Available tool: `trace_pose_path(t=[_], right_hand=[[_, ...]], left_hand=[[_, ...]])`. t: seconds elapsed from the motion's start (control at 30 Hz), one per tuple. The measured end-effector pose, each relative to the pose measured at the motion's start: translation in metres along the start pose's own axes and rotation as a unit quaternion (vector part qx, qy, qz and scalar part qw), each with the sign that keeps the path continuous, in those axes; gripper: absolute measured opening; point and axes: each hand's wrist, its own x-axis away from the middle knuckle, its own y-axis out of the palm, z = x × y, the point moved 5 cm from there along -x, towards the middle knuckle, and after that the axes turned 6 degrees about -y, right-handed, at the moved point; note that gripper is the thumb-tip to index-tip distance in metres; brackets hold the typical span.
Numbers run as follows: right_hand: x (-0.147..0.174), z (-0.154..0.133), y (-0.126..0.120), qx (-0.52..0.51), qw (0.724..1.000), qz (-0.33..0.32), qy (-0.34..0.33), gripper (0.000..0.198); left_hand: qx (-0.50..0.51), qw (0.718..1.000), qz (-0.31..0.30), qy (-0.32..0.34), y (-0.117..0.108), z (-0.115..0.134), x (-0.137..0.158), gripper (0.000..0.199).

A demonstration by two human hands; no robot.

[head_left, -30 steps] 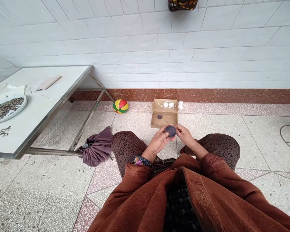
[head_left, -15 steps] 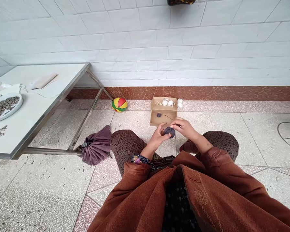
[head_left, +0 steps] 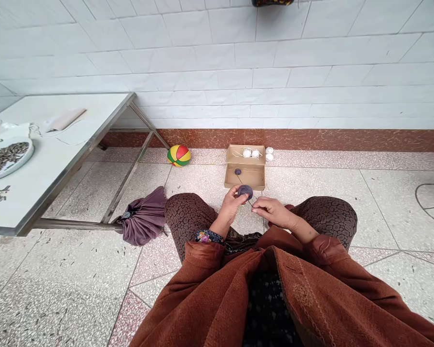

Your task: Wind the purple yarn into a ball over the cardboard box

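Note:
Between the thumb and fingers of my left hand (head_left: 230,206) is a dark purple-grey ball of yarn (head_left: 245,192). My right hand (head_left: 273,211), just right of and below the ball, pinches a dark strand of yarn (head_left: 250,204) that runs to it. Beyond my hands an open cardboard box (head_left: 244,184) stands on the floor. In its near half lies a smaller dark ball of yarn (head_left: 237,171), with a strand leading toward the ball I hold. White balls of yarn (head_left: 255,153) rest in the far half.
More white balls (head_left: 269,157) sit right of the box. A striped toy ball (head_left: 179,155) lies by the wall. On the left, a metal-framed table (head_left: 68,159) bears a plate (head_left: 31,153) of seed-like pieces. A purple cloth bag (head_left: 144,219) leans near my knee. A wire ring (head_left: 417,193) lies at right.
My right hand has moved from the ball's upper right to below it, drawing the strand along. The left hand has tilted the ball slightly left and away from me.

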Motion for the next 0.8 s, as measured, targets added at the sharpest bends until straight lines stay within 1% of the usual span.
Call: trace_pose_path(t=[0.07,0.17,0.2,0.27,0.33,0.4,0.47,0.57,0.63,0.7,0.8], right_hand=[[-0.010,-0.005,-0.017,-0.007,0.999,0.038,0.006,0.028],[-0.025,0.004,-0.038,-0.004,0.994,0.103,0.025,0.027],[-0.028,0.010,-0.041,-0.005,0.992,0.119,0.035,0.028],[-0.029,0.026,-0.038,-0.008,0.988,0.142,0.064,0.029],[-0.022,0.040,-0.027,-0.007,0.983,0.154,0.103,0.031],[-0.011,0.047,-0.013,0.001,0.981,0.147,0.130,0.033],[-0.002,0.042,0.002,0.002,0.987,0.109,0.120,0.034],[0.002,0.017,0.013,-0.014,0.998,0.018,0.051,0.031],[-0.003,0.000,0.008,-0.017,1.000,-0.011,0.013,0.028],[-0.014,-0.008,-0.006,-0.011,1.000,0.006,-0.001,0.028],[-0.035,-0.003,-0.030,-0.002,0.998,0.062,0.007,0.029]], left_hand=[[-0.043,0.999,-0.029,0.003,0.005,0.000,0.003,0.050],[-0.065,0.992,-0.109,-0.002,0.017,0.003,0.012,0.064],[-0.061,0.989,-0.134,-0.004,0.021,0.004,0.015,0.071],[-0.036,0.985,-0.171,-0.008,0.025,0.007,0.020,0.080],[0.009,0.982,-0.186,-0.017,0.026,0.009,0.022,0.076],[0.055,0.984,-0.171,-0.023,0.023,0.009,0.019,0.066],[0.076,0.989,-0.128,-0.021,0.017,0.007,0.014,0.057],[0.047,0.998,-0.040,-0.002,0.005,0.003,0.005,0.053],[0.006,1.000,-0.004,0.005,0.001,0.000,0.002,0.053],[-0.028,1.000,-0.010,0.003,0.001,-0.002,0.001,0.053],[-0.042,0.997,-0.071,0.000,0.008,-0.002,0.005,0.052]])
